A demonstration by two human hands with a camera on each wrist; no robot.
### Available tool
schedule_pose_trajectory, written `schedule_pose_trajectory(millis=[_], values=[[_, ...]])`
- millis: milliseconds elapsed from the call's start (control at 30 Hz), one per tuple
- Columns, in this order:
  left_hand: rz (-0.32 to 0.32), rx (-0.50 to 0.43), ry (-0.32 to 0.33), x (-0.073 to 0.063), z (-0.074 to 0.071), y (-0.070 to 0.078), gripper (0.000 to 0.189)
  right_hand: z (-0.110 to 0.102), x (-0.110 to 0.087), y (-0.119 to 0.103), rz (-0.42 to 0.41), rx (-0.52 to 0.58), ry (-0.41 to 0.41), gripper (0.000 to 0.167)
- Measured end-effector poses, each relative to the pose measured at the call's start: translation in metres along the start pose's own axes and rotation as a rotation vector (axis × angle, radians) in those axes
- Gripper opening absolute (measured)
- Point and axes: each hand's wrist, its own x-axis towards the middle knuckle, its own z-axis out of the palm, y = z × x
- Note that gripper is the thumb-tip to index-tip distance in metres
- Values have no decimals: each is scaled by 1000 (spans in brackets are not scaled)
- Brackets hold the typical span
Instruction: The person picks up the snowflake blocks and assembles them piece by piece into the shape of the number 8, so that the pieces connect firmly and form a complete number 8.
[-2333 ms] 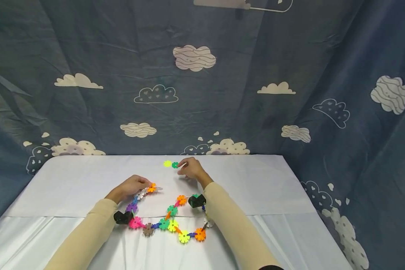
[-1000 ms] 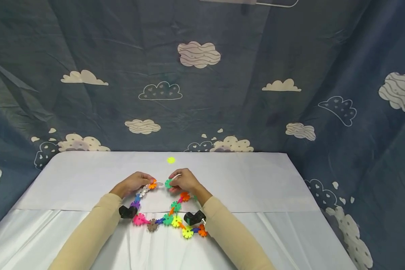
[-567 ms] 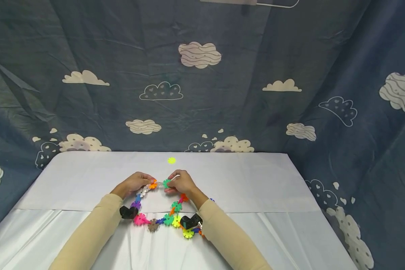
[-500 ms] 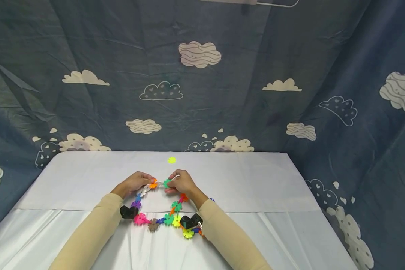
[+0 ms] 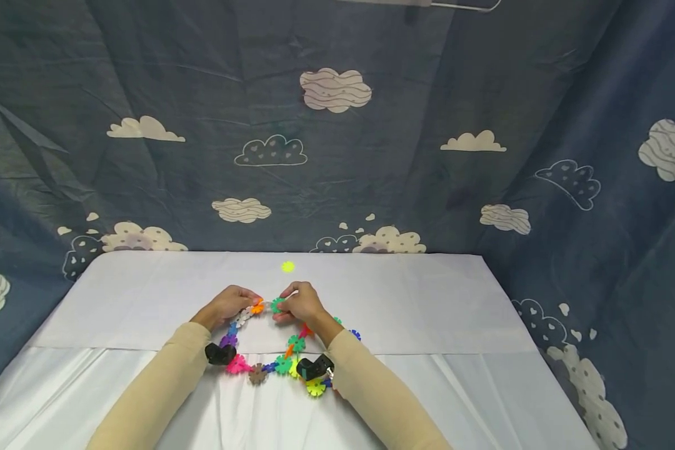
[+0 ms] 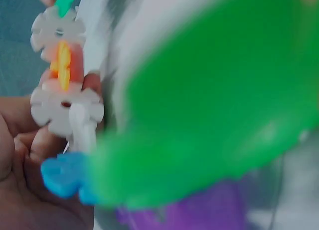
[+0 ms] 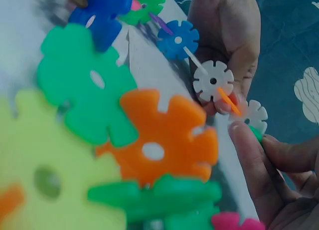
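A chain of notched plastic discs in several colours lies on the white tabletop. My left hand (image 5: 227, 304) pinches its far end at the orange disc (image 5: 257, 307); white discs (image 6: 57, 30) sit on both sides of that one. Between thumb and fingers, my right hand (image 5: 302, 304) grips a green disc (image 5: 277, 305). In the right wrist view the green disc's edge meets the end white disc (image 7: 255, 115); how deep the slots sit is hidden by fingertips. The right forearm covers part of the chain in the head view.
One loose yellow disc (image 5: 288, 266) lies near the far edge of the white-covered table (image 5: 405, 300). Behind it hangs a dark blue cloth (image 5: 371, 175) with cloud prints. Black wrist cameras (image 5: 220, 354) hang close over the chain.
My right hand has picked up the green disc from beside the yellow one and brought it nearer, against the chain's white end disc. The left hand has kept hold of the chain.
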Motion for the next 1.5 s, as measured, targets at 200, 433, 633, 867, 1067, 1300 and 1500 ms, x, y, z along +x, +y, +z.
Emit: schedule_pose_trajectory(millis=[200,433,633,867,1067,1300,1500], values=[[-20,6,56,1,6,2,22,1,0,0,3,28,24,16],[-29,23,67,-1,7,5,21,3,3,3,-11,23,3,16],[23,94,-22,-4,3,6,21,0,1,4,-19,0,-14,15],[127,225,-186,-6,-10,26,21,-8,3,5,-9,-36,-57,16],[181,284,-293,1,-8,39,25,-13,4,3,-43,-46,-45,19],[127,266,-302,11,-2,35,25,-14,7,0,-45,-42,-33,20],[84,219,-273,14,2,33,21,-21,6,-5,-35,-98,-97,24]])
